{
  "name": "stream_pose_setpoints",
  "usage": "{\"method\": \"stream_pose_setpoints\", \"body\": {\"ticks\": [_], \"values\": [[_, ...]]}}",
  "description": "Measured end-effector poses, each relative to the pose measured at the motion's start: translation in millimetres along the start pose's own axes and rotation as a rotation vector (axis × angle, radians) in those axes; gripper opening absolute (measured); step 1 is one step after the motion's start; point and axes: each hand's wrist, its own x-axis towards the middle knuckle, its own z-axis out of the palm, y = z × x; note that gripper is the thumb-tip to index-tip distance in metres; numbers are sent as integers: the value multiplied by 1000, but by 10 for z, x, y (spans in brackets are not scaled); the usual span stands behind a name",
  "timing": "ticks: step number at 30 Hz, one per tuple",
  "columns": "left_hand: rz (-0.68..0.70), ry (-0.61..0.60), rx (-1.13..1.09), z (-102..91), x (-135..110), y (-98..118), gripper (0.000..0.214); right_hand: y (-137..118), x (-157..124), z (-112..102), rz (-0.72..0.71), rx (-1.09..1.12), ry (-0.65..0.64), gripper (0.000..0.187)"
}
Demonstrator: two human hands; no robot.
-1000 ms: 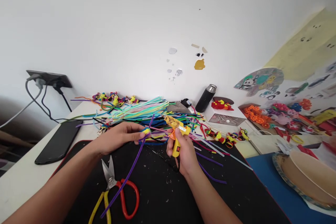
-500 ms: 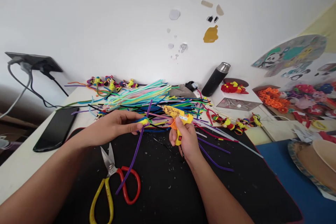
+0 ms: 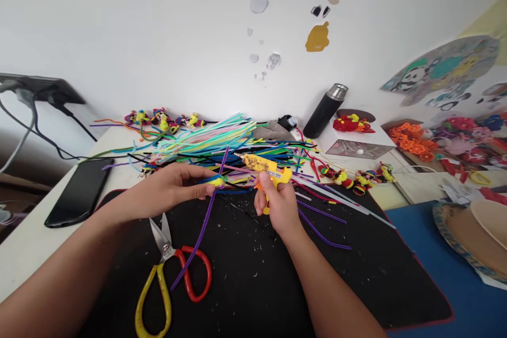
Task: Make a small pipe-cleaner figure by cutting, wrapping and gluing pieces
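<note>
My left hand (image 3: 174,188) pinches a small yellow and blue pipe-cleaner piece (image 3: 216,181), from which a long purple pipe cleaner (image 3: 198,240) trails down over the black mat (image 3: 253,274). My right hand (image 3: 275,203) grips a yellow glue gun (image 3: 266,167) by its handle. The gun's nozzle points left, a short way above and to the right of the piece in my left hand. Both hands hover over the mat's far edge.
Scissors (image 3: 170,269) with one red and one yellow handle lie on the mat near my left forearm. A pile of coloured pipe cleaners (image 3: 214,145) lies behind the hands. A phone (image 3: 79,190) lies at the left, a black flask (image 3: 325,111) at the back, finished figures (image 3: 356,177) at the right.
The view has tilted down and shifted slightly. Both hands keep their hold, and the glue gun's nozzle stays near the yellow piece.
</note>
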Motion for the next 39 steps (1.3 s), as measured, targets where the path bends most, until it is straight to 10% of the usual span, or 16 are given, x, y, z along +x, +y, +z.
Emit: {"method": "stream_pose_setpoints", "body": {"ticks": [39], "values": [[135, 35, 233, 144, -113, 249, 41, 113, -66, -41, -86, -303, 77, 66]]}}
